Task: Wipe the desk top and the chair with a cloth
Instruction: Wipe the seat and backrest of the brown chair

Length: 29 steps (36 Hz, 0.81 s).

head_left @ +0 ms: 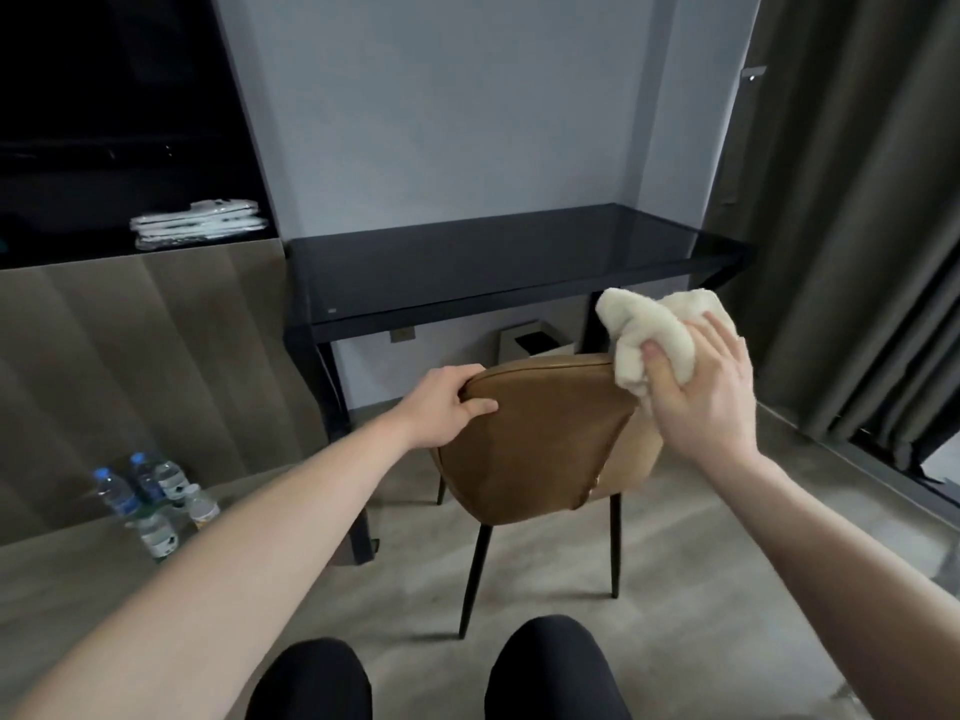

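Observation:
A brown leather chair (540,433) on thin black legs stands with its back toward me, in front of a black glass-topped desk (493,262). My left hand (447,407) grips the top left edge of the chair back, thumb on the near face. My right hand (701,387) holds a bunched cream cloth (654,330) at the top right corner of the chair back. The cloth's lower end touches that corner. The chair seat is hidden behind the back.
Several water bottles (150,496) stand on the floor at the left by a wood-panelled cabinet. Folded white packets (200,223) lie on a dark shelf. A small bin (535,340) sits under the desk. Dark curtains (857,226) hang at the right.

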Tool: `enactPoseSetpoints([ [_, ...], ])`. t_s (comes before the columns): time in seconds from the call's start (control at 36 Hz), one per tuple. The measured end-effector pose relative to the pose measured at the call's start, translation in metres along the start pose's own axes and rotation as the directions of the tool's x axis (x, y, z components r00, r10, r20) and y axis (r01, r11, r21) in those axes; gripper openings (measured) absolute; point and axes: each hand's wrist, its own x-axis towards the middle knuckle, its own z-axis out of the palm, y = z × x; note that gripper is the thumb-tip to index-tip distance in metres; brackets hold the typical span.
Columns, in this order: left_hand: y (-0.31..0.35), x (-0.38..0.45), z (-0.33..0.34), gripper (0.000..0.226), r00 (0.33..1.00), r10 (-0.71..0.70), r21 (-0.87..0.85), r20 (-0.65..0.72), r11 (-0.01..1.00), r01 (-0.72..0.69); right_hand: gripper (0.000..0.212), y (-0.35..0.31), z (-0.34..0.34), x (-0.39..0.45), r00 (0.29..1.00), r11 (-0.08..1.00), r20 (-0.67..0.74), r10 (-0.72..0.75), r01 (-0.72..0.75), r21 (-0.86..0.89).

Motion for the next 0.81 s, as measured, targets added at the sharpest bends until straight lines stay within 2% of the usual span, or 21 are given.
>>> enactPoseSetpoints([
  [0.11,0.006,0.007,0.003,0.009,1.000,-0.028,-0.023,0.007,0.999,0.028,0.040,0.006,0.001,0.022,0.968,0.966,-0.012,0.252,-0.251,0.061],
  [0.17,0.006,0.009,0.004,0.011,1.000,-0.027,-0.028,0.011,0.999,0.027,0.043,-0.004,0.002,0.026,0.953,0.953,-0.028,0.303,-0.302,0.022],
  [0.22,0.005,0.007,0.004,0.013,1.000,-0.011,-0.043,0.015,0.999,0.012,0.038,-0.024,0.004,0.020,0.972,0.969,-0.044,0.230,-0.233,-0.087],
  [0.28,0.002,0.004,0.004,0.013,1.000,-0.008,-0.061,0.003,0.998,0.008,0.029,-0.050,0.011,0.004,0.994,0.977,0.038,0.106,-0.097,-0.189],
  [0.33,0.001,0.000,0.004,0.012,1.000,-0.008,-0.067,-0.011,0.998,0.007,0.030,-0.068,0.024,-0.016,0.987,0.988,0.154,0.039,-0.015,-0.155],
  [0.39,0.000,-0.001,0.005,0.008,1.000,-0.009,-0.073,-0.017,0.997,0.008,0.043,-0.067,0.035,-0.027,0.982,0.994,0.188,0.014,0.006,-0.105],
  [0.53,0.001,0.001,0.005,0.006,0.999,-0.044,-0.078,-0.009,0.996,0.043,0.036,-0.033,0.029,-0.013,0.992,0.990,0.111,-0.056,0.069,-0.122],
  [0.61,0.001,0.005,0.006,0.014,0.999,-0.054,-0.057,-0.007,0.997,0.053,0.035,0.001,0.019,-0.001,1.000,0.996,0.017,-0.024,0.025,-0.083],
  [0.67,-0.002,0.009,0.007,0.016,0.997,-0.077,-0.053,-0.009,0.996,0.076,0.043,0.025,0.010,0.010,0.996,0.996,0.011,0.091,-0.091,-0.011],
  [0.72,-0.005,0.011,0.007,0.014,0.995,-0.096,-0.055,-0.018,0.994,0.095,0.048,0.044,-0.002,0.023,0.941,0.934,0.033,0.336,-0.337,0.116],
  [0.78,-0.006,0.012,0.009,0.014,0.995,-0.096,-0.045,-0.024,0.994,0.095,0.053,0.055,-0.011,0.035,0.761,0.722,0.125,0.636,-0.644,0.253],
  [0.81,-0.005,0.012,0.010,0.015,0.995,-0.096,-0.032,-0.027,0.995,0.095,0.053,0.057,-0.011,0.039,0.673,0.608,0.188,0.715,-0.732,0.307],
])
